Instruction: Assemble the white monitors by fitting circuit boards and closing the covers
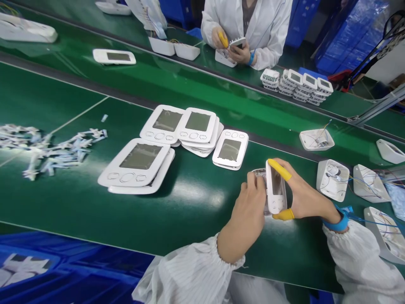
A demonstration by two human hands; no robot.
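Nearest, the left hand point(248, 206) is curling its fingers against one side of a small white panel point(276, 204); whether it is gripping, I cannot tell. Over the green table point(190, 228), the right hand point(304, 195) is gripping the panel by two ends. It is probably feeling light and stiff, with fragile screen point(277, 184), so edges are offering safer hold. Farther, white covers point(202, 135) are lying stacked.

Bright, cool light, seemingly from above, leaves a hazy white glare on the green workbench point(158, 219) near the frame's centre, while the plastic-wrapped blue crates point(348, 46) glint in the dimmer upper right. Fine markings on the white display unit point(276, 190) look soft, and the pale parts heap point(68, 152) at left smears together.
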